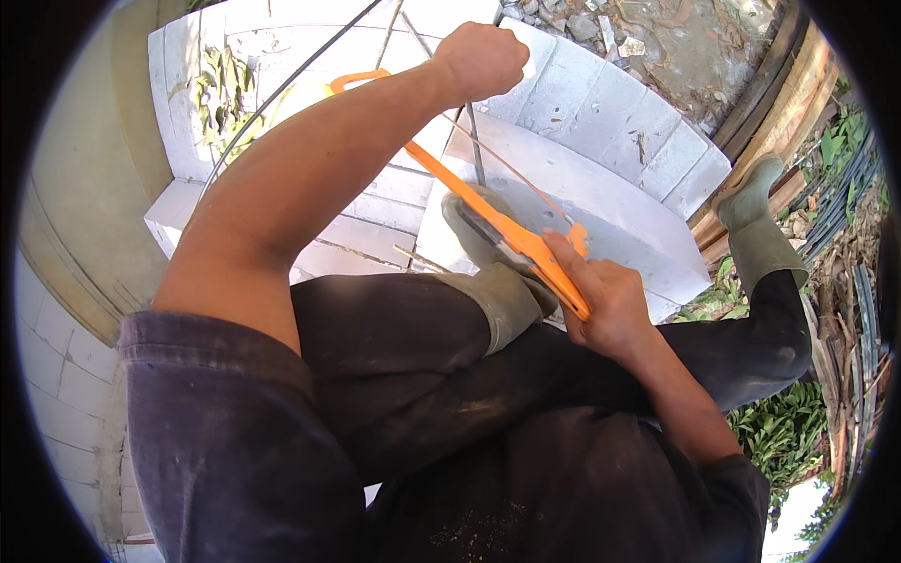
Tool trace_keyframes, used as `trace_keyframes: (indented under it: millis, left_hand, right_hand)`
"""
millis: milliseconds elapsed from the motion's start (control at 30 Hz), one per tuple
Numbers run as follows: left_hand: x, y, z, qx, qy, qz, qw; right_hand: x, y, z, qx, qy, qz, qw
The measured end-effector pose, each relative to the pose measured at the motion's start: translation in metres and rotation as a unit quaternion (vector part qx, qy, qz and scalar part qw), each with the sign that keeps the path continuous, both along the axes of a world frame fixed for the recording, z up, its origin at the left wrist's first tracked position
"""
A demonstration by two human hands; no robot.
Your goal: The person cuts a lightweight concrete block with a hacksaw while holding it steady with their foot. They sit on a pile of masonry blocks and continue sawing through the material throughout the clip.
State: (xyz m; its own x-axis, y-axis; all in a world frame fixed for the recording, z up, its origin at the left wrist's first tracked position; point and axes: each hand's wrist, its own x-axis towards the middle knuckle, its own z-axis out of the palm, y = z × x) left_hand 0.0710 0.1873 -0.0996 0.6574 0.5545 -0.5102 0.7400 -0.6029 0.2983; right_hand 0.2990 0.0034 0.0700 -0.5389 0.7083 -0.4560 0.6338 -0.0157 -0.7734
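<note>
My right hand [605, 296] is wrapped round the handle of an orange hacksaw [469, 197]. The saw's frame slants up and left, partly behind my left forearm, and its thin blade [516, 169] runs along the frame's far side. Beyond it, my left hand [483, 61] is closed in a fist around what looks like a thin dark metal rod, mostly hidden by the fingers. Another thin dark rod [476, 150] stands below the fist, crossing near the blade. My boot [507, 300] rests on pale blocks beneath the saw.
Pale blocks [601, 113] form a curved edge ahead, with rubble and soil [676, 47] beyond. A long dark rod [291, 80] and dry leaves [223, 98] lie at left, beside a rounded wall [80, 169]. My other boot [765, 230] stands at right near plants and sticks.
</note>
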Motion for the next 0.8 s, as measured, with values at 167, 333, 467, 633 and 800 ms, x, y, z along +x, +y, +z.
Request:
trace_keyframes:
  millis: [167,333,467,633,800]
  left_hand:
    - [0.01,0.003,0.009,-0.038,0.058,-0.006,0.998]
    - [0.003,0.005,0.01,-0.051,0.069,-0.004,0.996]
    - [0.012,0.006,0.007,-0.038,0.071,-0.019,0.997]
    - [0.002,0.002,-0.005,-0.017,0.011,0.005,1.0]
    - [0.001,0.001,0.001,-0.02,0.033,0.009,0.999]
  right_hand:
    - [-0.034,0.015,-0.01,-0.032,0.017,-0.064,0.997]
    - [0.048,-0.031,0.079,-0.051,-0.03,-0.042,0.997]
    - [-0.008,0.005,-0.012,-0.01,0.019,-0.03,0.999]
    - [-0.017,0.0,-0.008,-0.028,0.024,-0.055,0.998]
    - [0.054,-0.026,0.076,-0.06,-0.027,-0.042,0.997]
